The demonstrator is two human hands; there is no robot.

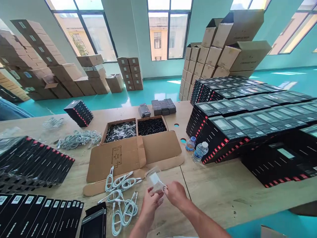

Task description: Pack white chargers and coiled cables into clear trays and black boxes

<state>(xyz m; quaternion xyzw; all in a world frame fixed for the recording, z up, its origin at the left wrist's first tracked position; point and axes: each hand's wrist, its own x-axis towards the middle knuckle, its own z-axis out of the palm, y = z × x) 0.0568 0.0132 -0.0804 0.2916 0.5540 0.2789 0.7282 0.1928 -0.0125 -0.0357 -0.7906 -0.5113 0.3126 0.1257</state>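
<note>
My left hand (151, 202) and my right hand (176, 193) meet above the near edge of the wooden table (223, 188). Both pinch a small clear plastic bag (155, 178) with a white item inside; the fingers of both hands are closed on it. Just left of my hands lie several coiled white cables (121, 195). An open cardboard box (138, 145) sits behind them, one half holding black and white small parts, the other half black ones.
Rows of black retail boxes (247, 125) fill the table's right side, with more at the left (34, 162) and near left (37, 215). Two water bottles (196, 148) stand by the box. Stacked brown cartons (223, 49) line the teal floor.
</note>
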